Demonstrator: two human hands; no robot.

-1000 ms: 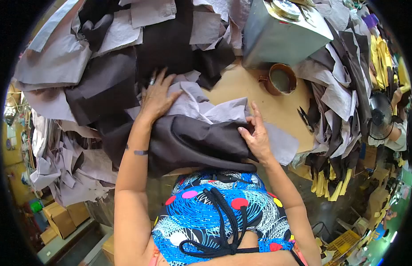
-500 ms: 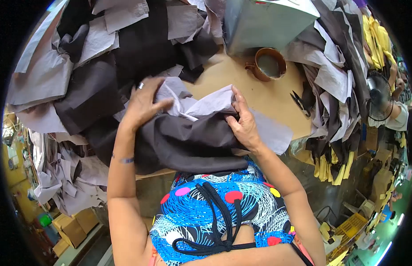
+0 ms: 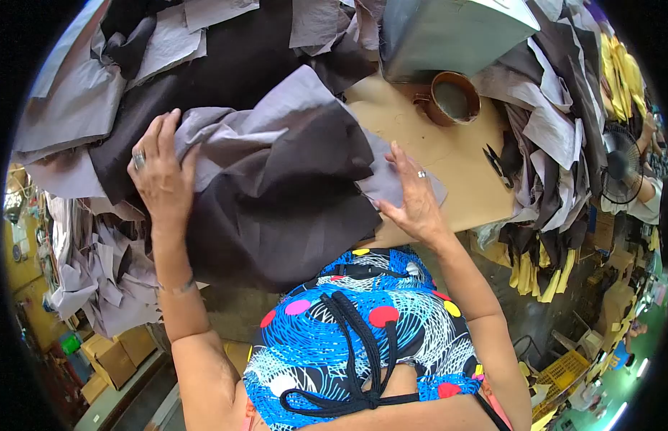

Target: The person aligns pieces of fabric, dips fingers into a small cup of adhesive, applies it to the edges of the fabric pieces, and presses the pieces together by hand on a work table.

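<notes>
A dark cloth piece with a pale grey-lilac side lies bunched between my hands, part of its pale side folded up on top. My left hand, a ring on one finger, rests at the cloth's left edge; its fingers are together and its thumb stands apart, and nothing shows clamped between them. My right hand is spread over a flat pale cloth piece, to the right of the dark cloth. Both hands have their palms turned mostly down.
A brown mug stands beside a metal box at the back. Black thread snips lie on the tan board. Heaped cloth pieces flank the board. A fan and part of another person are at the right.
The dark cloth has spread and its pale side is lifted higher. My left hand has moved left, to the cloth's edge. My right hand has moved slightly right and opened wider.
</notes>
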